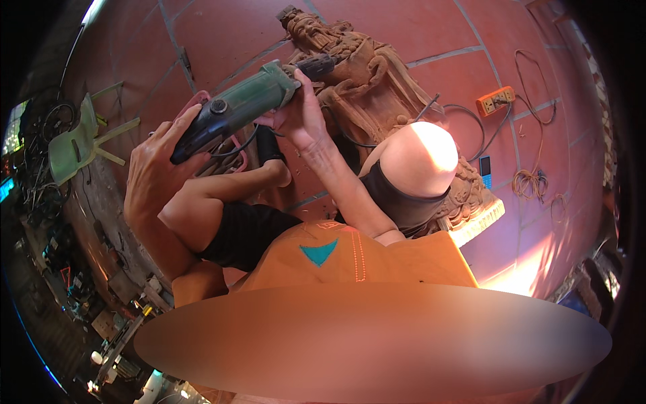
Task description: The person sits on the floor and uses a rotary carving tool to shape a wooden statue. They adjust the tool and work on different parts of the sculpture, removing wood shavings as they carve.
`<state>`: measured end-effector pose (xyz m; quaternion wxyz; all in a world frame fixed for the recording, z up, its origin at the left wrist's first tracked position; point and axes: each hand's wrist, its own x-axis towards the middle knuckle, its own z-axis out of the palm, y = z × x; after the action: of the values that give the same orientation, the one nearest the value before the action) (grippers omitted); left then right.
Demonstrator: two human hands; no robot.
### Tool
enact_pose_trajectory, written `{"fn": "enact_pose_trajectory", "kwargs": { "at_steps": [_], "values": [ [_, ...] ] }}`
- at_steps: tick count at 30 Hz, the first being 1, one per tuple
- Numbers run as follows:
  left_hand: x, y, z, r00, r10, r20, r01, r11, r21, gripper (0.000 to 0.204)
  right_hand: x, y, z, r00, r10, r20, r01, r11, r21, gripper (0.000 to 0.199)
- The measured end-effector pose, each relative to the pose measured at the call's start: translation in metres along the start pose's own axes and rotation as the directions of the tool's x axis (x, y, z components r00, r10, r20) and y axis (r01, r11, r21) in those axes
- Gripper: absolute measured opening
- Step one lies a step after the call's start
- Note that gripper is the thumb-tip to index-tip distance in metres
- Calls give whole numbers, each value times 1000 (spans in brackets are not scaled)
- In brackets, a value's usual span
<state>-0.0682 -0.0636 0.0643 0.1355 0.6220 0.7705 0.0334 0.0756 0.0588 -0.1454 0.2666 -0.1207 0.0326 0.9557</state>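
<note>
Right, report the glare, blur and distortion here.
Head view: glare washes out the bare knee and a patch of the tiled floor at lower right; head view: a smeared oval hides detail along the bottom; head view: the floor's tile lines bow toward a black rim; head view: the green power tool looks reasonably sharp.

From head height we look steeply down through one wide fisheye, close above the left grip (156, 161) and right grip (305, 120), facing past them onto the tiled floor (444, 30); on our side of both, the orange shirt (397, 264) fills the lower view.
</note>
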Motion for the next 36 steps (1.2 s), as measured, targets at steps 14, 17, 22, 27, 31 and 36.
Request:
{"fn": "enact_pose_trajectory", "kwargs": {
  "at_steps": [14,17,22,27,31,36],
  "values": [
    [-1,2,-4,1000,9,-29,-9,1000,-15,76,-2,0,4,999,27,38,-27,1000,7,44],
    [1,3,-2,998,28,-48,-29,999,-17,77,4,-3,2,999,28,45,-28,1000,7,44],
    [6,4,0,1000,12,-20,-12,1000,15,77,9,-6,-1,1000,23,14,-23,1000,-6,44],
    [9,4,0,999,41,-23,-41,999,28,76,10,-7,-2,1000,3,21,-4,999,40,48],
    [9,7,1,999,37,-18,-36,999,33,75,9,-9,-2,1000,-6,19,5,999,36,48],
    [8,10,0,999,42,-15,-41,998,38,74,6,-10,1,1000,-15,9,15,1000,19,49]
  ]
}}
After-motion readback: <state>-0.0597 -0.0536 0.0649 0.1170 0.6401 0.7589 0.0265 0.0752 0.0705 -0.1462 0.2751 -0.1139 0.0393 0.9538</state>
